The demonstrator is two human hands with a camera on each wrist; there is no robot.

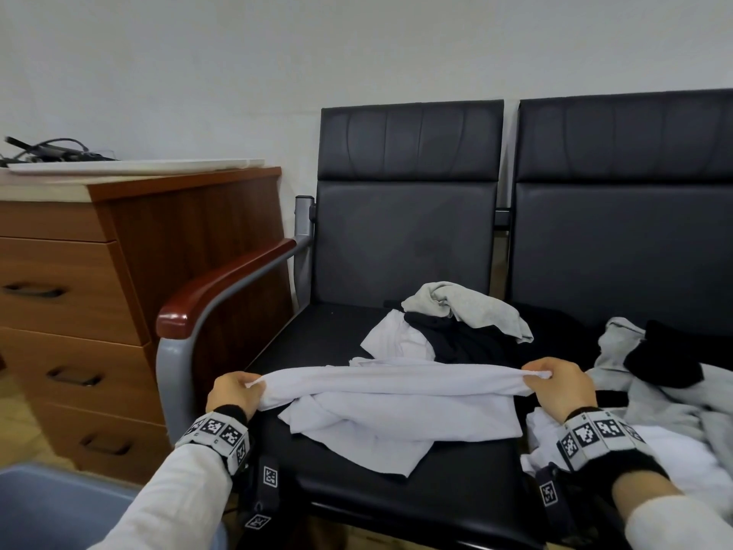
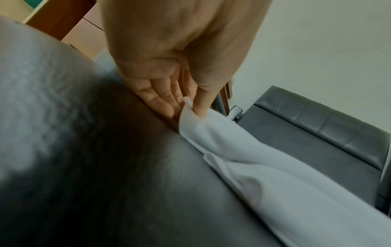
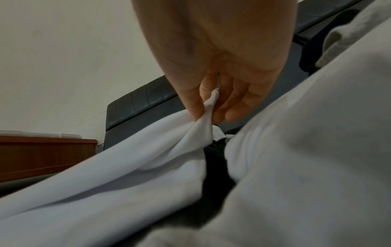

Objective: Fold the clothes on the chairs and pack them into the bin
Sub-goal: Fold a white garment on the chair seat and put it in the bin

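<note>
Armrest blocks left; clothes pile behind.

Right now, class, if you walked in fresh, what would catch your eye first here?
First, the white shirt stretched across the left chair seat, pinched at one end by the left hand and at the other by the right hand. Behind it lie crumpled grey and black clothes.

White sleeves, tag-marked wristbands

Left hand and right hand pinching opposite ends of white garment, stretched across black chair seat. Grey garment heaped behind. Blue bin lower left.
</note>
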